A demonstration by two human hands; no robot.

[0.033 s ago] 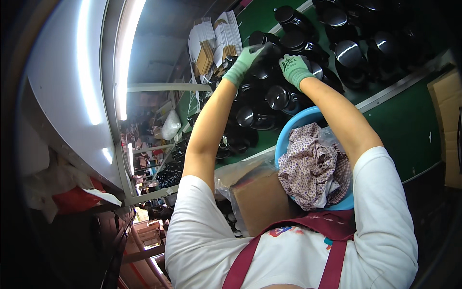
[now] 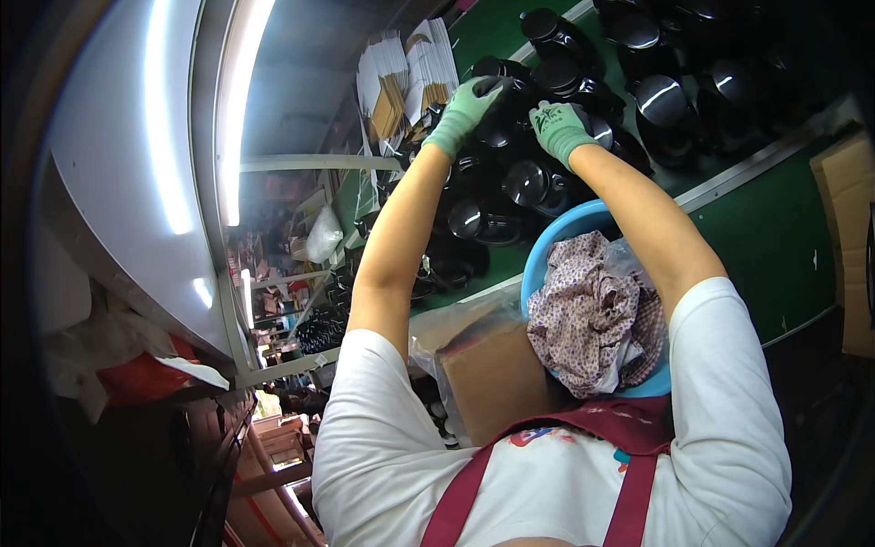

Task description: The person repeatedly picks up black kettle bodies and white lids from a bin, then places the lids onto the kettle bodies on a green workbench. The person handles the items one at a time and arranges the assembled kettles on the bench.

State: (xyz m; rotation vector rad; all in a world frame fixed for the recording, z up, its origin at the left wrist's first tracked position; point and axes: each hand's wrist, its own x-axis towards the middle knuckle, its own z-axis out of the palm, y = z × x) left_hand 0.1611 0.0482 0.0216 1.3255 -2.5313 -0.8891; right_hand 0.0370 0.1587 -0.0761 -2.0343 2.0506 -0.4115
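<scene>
Both my hands wear light green gloves and reach far forward among glossy black jugs with round lids [image 2: 527,184]. My left hand [image 2: 469,111] is bent, its dark-coated fingers curled at a black shape that blends into the jugs behind. My right hand [image 2: 558,128] lies to the right, back upward, with its fingers curled down and their tips hidden. Between the two hands sits a shiny black jug [image 2: 495,133]. What each hand grips is too dark to make out.
A blue basin [image 2: 538,264] with a crumpled patterned cloth [image 2: 583,314] stands near me, beside a cardboard box [image 2: 497,369]. Stacked white-and-brown cardboard pieces [image 2: 387,77] stand far left on the green table [image 2: 766,246]. More black jugs [image 2: 661,100] fill the right side. A metal rail [image 2: 729,187] crosses the table.
My left hand has turned slightly and shifted a little, its dark fingertips curling back more. The right hand and the basin stay practically where they were.
</scene>
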